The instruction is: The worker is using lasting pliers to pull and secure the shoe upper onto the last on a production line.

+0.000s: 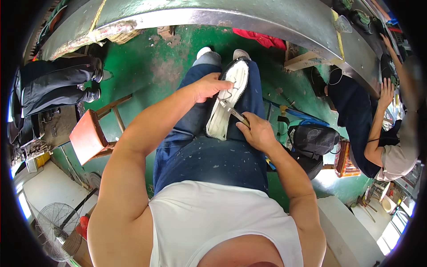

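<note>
A shoe lies sole side up across my thighs, its toe pointing away from me. Its underside is white and lined, with a dark stitched edge. My left hand grips the shoe's left side, the thumb pressed onto the white surface. A thin dark strand loops beside that thumb. Over the middle of the shoe, my right hand is closed around a metal hand tool that looks like pincers. The tool's tip reaches toward the strand near my left fingers; whether it grips the strand cannot be made out.
A long metal-edged bench runs across the far side. An orange-topped stool stands left, a black bag right. A co-worker sits at the right with a hand by the bench; another person's dark-trousered legs are left. A fan stands lower left.
</note>
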The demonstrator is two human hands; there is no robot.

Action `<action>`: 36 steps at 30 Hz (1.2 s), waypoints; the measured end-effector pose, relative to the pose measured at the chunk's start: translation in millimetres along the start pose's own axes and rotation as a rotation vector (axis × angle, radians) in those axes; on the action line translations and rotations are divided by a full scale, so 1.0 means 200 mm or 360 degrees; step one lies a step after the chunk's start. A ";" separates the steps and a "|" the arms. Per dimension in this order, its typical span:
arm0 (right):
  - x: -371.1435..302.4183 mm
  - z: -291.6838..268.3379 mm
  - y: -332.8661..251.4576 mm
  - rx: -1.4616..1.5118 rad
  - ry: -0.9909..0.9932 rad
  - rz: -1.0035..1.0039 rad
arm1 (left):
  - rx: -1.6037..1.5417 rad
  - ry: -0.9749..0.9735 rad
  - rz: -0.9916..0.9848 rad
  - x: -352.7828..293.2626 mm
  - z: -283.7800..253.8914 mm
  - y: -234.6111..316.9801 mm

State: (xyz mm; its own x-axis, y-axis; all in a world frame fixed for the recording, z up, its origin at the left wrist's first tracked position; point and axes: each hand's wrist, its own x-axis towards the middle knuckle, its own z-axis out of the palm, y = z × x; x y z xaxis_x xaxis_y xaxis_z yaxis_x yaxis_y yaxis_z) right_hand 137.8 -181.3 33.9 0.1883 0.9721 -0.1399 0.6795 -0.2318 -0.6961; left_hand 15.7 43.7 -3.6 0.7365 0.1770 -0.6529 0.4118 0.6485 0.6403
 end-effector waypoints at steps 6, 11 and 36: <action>-0.12 -0.11 -0.02 0.0098 -0.0422 0.0489 | 0.0241 -0.0050 0.0188 -0.05 0.07 -0.06; -0.13 -0.15 -0.03 0.0086 -0.0500 0.0412 | 0.0039 -0.0149 0.0324 -0.17 0.11 -0.14; -0.25 -0.08 -0.13 -0.0440 -0.0170 -0.0073 | 0.0192 -0.0018 0.0214 -0.17 0.11 -0.25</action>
State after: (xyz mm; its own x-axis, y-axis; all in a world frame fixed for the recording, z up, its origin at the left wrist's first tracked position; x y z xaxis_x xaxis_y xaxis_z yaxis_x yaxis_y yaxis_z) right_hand 121.8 -223.5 70.9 0.0875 0.9766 -0.1962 0.8556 -0.1746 -0.4874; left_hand -17.7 -11.3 -3.4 0.7948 0.2474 -0.5541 0.3701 0.5260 0.7657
